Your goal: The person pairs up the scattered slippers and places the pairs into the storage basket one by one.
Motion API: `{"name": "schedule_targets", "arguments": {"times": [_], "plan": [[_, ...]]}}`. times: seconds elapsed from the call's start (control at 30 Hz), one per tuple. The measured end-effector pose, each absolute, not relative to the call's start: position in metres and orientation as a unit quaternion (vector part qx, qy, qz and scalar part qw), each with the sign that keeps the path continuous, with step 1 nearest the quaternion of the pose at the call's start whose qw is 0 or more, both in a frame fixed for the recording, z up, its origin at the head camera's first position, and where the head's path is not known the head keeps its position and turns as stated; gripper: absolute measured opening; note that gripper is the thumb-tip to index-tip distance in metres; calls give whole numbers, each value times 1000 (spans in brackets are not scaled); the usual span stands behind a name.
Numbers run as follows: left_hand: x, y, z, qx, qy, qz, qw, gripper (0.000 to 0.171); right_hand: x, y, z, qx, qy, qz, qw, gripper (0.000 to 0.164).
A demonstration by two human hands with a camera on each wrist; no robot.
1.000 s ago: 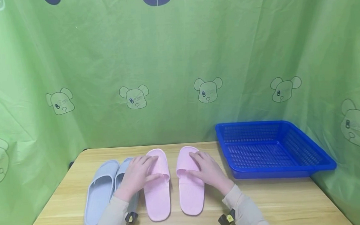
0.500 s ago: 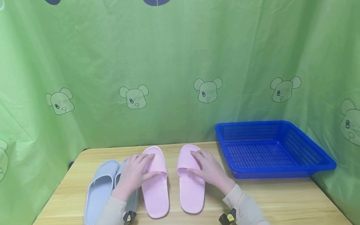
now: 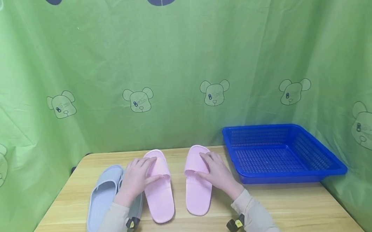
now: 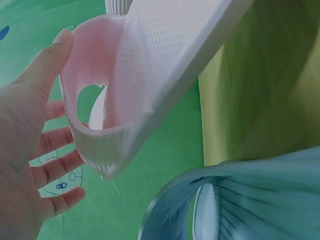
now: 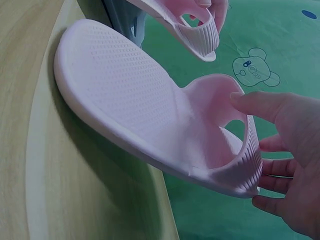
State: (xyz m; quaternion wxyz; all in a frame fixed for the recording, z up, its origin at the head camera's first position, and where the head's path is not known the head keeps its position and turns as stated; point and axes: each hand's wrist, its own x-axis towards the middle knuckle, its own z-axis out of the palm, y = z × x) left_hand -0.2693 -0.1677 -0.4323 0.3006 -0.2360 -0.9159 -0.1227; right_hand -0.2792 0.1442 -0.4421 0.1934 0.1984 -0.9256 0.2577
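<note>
Your left fingers pinch one pink slipper by its strap, your right fingers the other pink slipper, both seemingly raised over the tabletop. Held only there, either could swivel or slide free if the strap flexes; drift left and the first might bump the grey-blue slipper alongside
</note>
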Motion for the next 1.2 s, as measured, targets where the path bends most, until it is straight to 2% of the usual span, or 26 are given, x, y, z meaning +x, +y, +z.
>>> {"name": "schedule_targets", "arguments": {"times": [0.3,0.57,1.2], "plan": [[-268,-170,-429,-194,-922,-139,303,72,-282,146,-442,182,-920,261,230,73],[-268,-171,-426,-136,-938,-150,282,78,-281,147,-439,165,-921,257,243,74],[-265,-173,-421,-43,-939,-202,276,78,-283,147,-442,122,-922,271,248,74]]}}
